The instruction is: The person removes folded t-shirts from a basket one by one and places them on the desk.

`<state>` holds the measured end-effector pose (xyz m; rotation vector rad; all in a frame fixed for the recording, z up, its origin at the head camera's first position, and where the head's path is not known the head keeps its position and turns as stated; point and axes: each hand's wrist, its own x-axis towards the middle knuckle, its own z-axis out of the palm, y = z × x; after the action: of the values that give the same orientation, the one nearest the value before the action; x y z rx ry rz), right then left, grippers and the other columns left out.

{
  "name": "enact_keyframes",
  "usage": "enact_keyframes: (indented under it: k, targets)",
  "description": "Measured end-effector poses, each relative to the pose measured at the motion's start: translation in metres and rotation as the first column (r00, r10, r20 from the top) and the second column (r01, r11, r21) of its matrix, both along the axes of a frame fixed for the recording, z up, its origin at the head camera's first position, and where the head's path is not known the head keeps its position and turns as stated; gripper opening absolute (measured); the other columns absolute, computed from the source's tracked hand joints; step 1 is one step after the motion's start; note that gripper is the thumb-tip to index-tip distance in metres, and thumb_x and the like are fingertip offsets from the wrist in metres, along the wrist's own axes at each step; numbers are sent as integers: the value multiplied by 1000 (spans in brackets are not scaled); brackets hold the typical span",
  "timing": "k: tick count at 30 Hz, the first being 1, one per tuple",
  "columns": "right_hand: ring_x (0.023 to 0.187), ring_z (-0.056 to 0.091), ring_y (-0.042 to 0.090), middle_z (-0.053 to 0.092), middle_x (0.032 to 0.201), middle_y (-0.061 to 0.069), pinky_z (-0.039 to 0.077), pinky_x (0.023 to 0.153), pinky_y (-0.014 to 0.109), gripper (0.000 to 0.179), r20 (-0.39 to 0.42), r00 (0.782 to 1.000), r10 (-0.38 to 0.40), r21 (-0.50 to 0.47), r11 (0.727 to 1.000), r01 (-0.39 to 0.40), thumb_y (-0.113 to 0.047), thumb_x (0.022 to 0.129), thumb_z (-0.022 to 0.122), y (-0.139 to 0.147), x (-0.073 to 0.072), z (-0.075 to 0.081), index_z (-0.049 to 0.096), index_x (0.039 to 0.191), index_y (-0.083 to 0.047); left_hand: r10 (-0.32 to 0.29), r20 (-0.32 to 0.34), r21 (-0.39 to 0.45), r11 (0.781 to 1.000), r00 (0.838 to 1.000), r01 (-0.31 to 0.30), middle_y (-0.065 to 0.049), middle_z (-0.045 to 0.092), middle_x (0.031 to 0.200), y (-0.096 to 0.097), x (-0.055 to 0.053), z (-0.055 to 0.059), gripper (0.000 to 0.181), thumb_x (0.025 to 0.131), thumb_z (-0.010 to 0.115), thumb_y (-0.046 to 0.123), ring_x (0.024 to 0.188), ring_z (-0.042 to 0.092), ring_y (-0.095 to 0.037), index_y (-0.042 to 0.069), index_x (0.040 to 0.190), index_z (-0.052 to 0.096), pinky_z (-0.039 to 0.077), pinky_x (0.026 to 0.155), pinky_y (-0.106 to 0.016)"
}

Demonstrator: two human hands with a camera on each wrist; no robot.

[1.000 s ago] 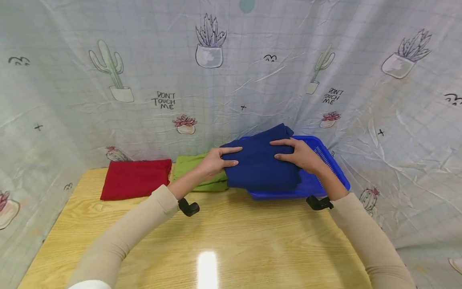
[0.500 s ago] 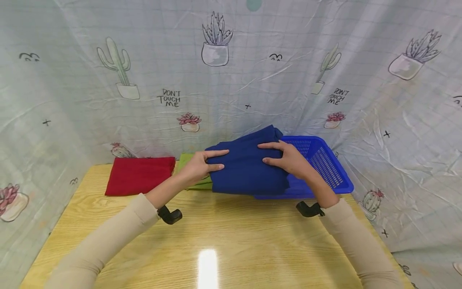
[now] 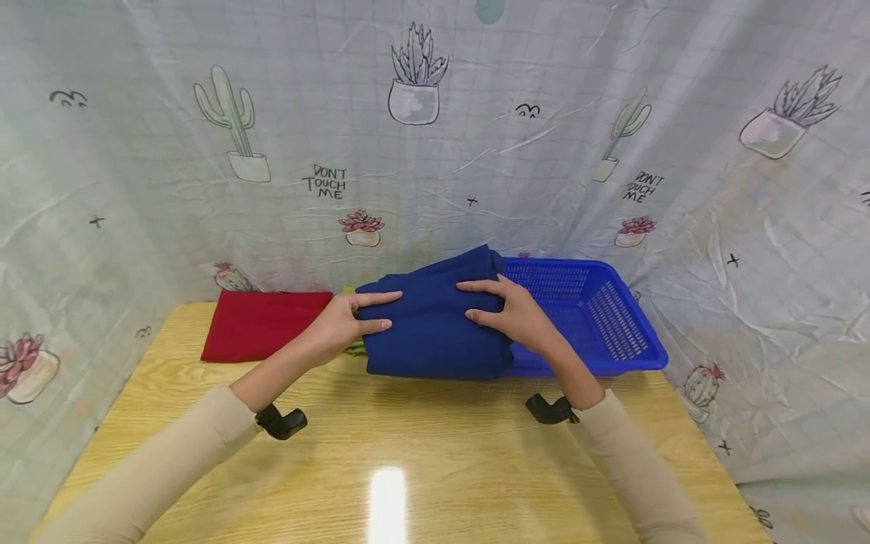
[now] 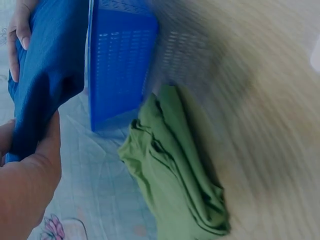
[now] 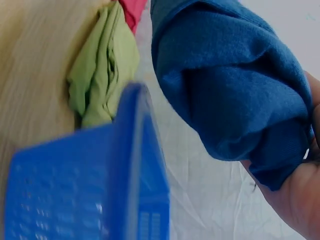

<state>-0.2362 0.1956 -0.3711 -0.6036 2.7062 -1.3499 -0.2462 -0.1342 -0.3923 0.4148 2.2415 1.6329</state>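
Both hands grip a folded dark-blue cloth [image 3: 435,340] from its two sides, thumbs and fingers pinching it. My left hand [image 3: 331,321] holds the left edge, and my right hand [image 3: 523,313] holds the right edge. In the head view the cloth overlaps the left end of a blue plastic basket [image 3: 625,321]. In both wrist views it hangs raised above table height, its layers rolled over at the ends. A folded green cloth [image 4: 175,170] lies below it on the table, mostly hidden from the head view.
A folded red cloth [image 3: 265,325] lies at the back left of the wooden table [image 3: 448,453]. The basket stands at the back right with slotted walls. A curtain printed with cacti [image 3: 435,181] hangs right behind the table and along its sides.
Both hands have moved left together, carrying the blue cloth from over the basket to over the green cloth. More of the basket's inside shows now.
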Motion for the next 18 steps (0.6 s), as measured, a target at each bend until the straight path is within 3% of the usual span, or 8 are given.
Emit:
enact_keyframes:
  k: [2,4,7,10,14,18]
  targets:
    - [156,4,37,39,161,10,23,117,66,46,-6,1000,9,5,1000,-9,-24,96,74,-5,3,-3,64,141,-28,5,-10,-13,1000,1000,-5,-14,62,98,-6,4,-3,53,93,76,17,41,23,-17,33,141,62,27,44,-28]
    - [156,4,38,41,159,9,21,117,66,46,-9,1000,20,8,1000,-20,-25,96,74,-10,6,-6,64,141,-28,9,-19,-19,1000,1000,-9,-10,46,68,-12,7,-5,53,92,76,17,41,22,-17,33,141,63,26,43,-27]
    - [155,7,40,45,157,8,21,117,67,46,-26,999,31,11,999,-31,-26,95,74,-18,10,-10,64,140,-29,18,-44,-35,999,999,-19,-1,36,61,-19,14,-5,53,92,77,16,42,22,-17,33,141,64,26,44,-26]
    - [154,9,42,48,154,8,24,116,67,47,-50,998,43,3,999,-43,-26,95,75,-26,12,-14,64,140,-28,28,-64,-51,998,998,-31,-4,39,67,-27,18,-5,53,92,77,16,42,21,-16,32,141,63,25,44,-26]
    - [153,11,46,51,152,9,28,114,67,47,-94,994,60,16,998,-58,-26,95,75,-35,13,-21,64,141,-27,32,-78,-84,996,996,-38,-13,54,88,-36,23,-6,54,92,77,17,47,25,-15,29,142,62,27,45,-26]
    - [152,12,47,52,151,10,30,114,66,47,-107,992,70,27,997,-67,-25,95,75,-45,16,-26,64,141,-26,37,-71,-104,994,997,-44,-16,60,130,-44,27,-6,54,92,77,18,64,45,-17,28,143,62,32,47,-27]
